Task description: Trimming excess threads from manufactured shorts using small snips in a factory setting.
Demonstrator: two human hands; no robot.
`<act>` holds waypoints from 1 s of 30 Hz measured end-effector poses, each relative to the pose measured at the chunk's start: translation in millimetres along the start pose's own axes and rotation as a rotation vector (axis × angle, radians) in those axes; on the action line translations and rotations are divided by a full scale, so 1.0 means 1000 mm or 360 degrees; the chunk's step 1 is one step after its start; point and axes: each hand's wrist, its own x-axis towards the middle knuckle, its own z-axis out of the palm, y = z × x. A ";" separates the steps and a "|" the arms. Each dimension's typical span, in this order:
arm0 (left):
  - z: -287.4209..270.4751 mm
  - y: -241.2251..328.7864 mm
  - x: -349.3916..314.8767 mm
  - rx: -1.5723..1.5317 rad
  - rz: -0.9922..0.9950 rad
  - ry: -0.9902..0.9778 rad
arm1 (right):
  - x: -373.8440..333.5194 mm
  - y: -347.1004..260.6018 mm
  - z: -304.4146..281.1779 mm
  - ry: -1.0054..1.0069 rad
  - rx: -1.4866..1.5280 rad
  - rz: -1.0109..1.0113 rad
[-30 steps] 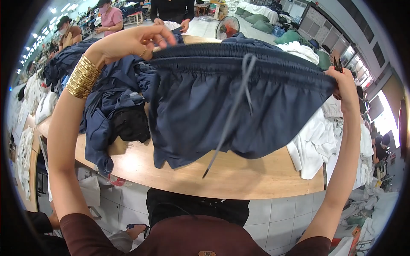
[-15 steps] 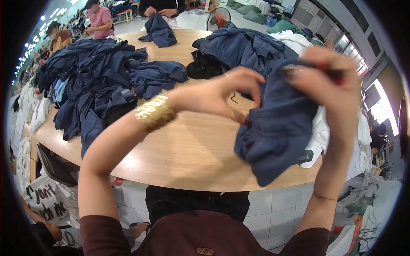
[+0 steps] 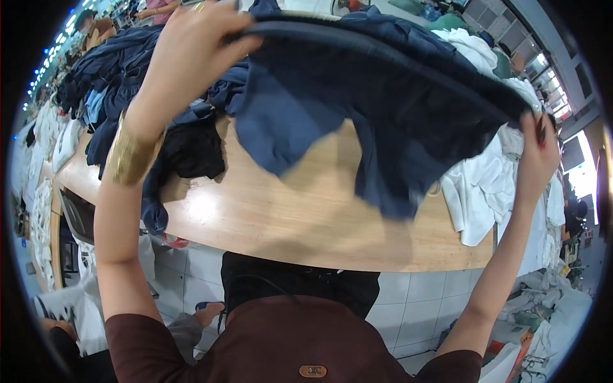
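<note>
Stretching crosswise, lower at right, navy shorts (image 3: 396, 108) hang legs-down, both hands (image 3: 182, 60) (image 3: 538, 153) grasping the waistband (image 3: 383, 51).

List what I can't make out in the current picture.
All in the head view:
Left hand: exact grip blurred by motion.
Navy shorts: lower edges blurred by motion.
Dark tool: mostly hidden by right hand.
Person in pink: head cut off by upper edge.
Fan: cut off by upper edge.
</note>
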 end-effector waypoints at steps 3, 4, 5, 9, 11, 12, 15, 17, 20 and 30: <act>0.009 0.025 -0.071 -0.0179 -0.0256 -0.0453 | -0.083 -0.005 0.006 -0.0581 0.0018 -0.0026; 0.015 0.039 -0.096 -0.0359 -0.0307 -0.0637 | -0.119 0.003 0.010 -0.0800 0.0029 -0.0042; 0.021 0.041 -0.127 -0.0563 -0.0228 -0.0848 | -0.155 0.013 0.018 -0.0978 0.0176 -0.0161; 0.025 0.068 -0.200 -0.1379 -0.0823 -0.1495 | -0.241 0.004 0.030 -0.1839 0.0079 -0.0099; 0.028 0.062 -0.214 -0.1525 -0.0933 -0.1375 | -0.254 0.009 0.029 -0.1746 0.0147 0.0253; 0.029 0.058 -0.219 -0.1574 -0.1050 -0.1268 | -0.252 0.008 0.029 -0.1785 0.0155 0.0269; 0.038 0.056 -0.226 -0.1491 -0.1397 -0.1154 | -0.242 0.005 0.030 -0.1573 0.0139 0.0593; 0.045 0.053 -0.231 -0.1327 -0.1392 -0.1201 | -0.240 -0.005 0.031 -0.1641 0.0178 0.0528; 0.061 0.051 -0.249 -0.1443 -0.1529 -0.0995 | -0.249 -0.024 0.037 -0.1719 0.0331 0.0388; 0.088 0.054 -0.316 -0.0762 -0.1492 -0.0494 | -0.285 -0.047 0.032 -0.2126 0.0361 0.0073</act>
